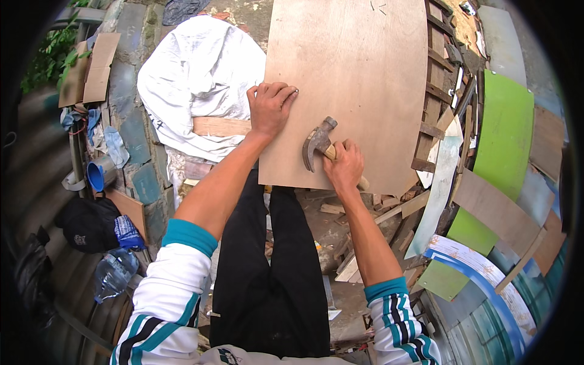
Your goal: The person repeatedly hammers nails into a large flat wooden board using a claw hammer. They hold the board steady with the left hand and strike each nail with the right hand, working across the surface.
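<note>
My right hand (pixel 345 165) is wrapped round the wooden handle of a claw hammer (pixel 317 141). The hammer's worn metal head is over a light brown plywood sheet (pixel 359 91), near its lower edge. At the sheet's left edge rests my left hand (pixel 272 111), its fingers curled and bunched together; whatever they may pinch is too small to make out. A few thin nails (pixel 378 7) show at the far end of the sheet. Left of the sheet, a crumpled white cloth (pixel 201 73) is spread, with a short wooden strip (pixel 220 126) lying on it.
Slatted wooden framing (pixel 433 91) runs along the sheet's right side. Farther right stand green panels (pixel 504 134) and board offcuts (pixel 502 204). Scrap wood (pixel 389 216) litters the ground. On the left are a black cap (pixel 88 224), a plastic bottle (pixel 115 274) and a blue cup (pixel 97 175).
</note>
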A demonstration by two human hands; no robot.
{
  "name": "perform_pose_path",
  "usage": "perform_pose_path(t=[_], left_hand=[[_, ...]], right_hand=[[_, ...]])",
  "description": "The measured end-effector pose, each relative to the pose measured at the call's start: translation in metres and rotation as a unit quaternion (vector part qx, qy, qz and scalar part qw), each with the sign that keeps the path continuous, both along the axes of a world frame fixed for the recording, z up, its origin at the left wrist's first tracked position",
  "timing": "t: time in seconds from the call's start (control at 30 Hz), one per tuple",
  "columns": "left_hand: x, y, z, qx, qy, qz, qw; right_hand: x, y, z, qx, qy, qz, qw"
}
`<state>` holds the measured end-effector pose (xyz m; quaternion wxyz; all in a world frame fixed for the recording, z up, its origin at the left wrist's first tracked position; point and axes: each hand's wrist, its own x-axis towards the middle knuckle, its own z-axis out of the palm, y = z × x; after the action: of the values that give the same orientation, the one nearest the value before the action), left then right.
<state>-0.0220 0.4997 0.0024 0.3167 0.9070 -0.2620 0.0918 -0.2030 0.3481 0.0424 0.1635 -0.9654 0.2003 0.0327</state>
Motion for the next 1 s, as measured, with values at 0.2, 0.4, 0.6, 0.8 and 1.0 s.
perform_pose_path(t=[0.2, 0.4, 0.6, 0.8, 1.0], left_hand=[[0.0, 0.0, 0.0, -0.015, 0.006, -0.002, 1.0], [0.0, -0.003, -0.003, -0.012, -0.005, 0.009, 1.0], [-0.002, 0.002, 0.0, -0.005, -0.01, 0.008, 1.0], [0.0, 0.0, -0.002, -0.015, -0.007, 0.001, 1.0], [0.001, 0.002, -0.002, -0.038, 0.008, 0.008, 0.999]], right_hand=[[0.002, -0.001, 0.003, 0.037, 0.007, -0.012, 0.999], [0.016, -0.013, 0.017, 0.162, 0.005, -0.04, 0.986], [0.082, 0.019, 0.074, 0.319, -0.12, -0.089, 0.936], [0.107, 0.026, 0.056, 0.285, -0.113, -0.071, 0.949], [0.11, 0.029, 0.063, 0.281, -0.112, -0.098, 0.948]])
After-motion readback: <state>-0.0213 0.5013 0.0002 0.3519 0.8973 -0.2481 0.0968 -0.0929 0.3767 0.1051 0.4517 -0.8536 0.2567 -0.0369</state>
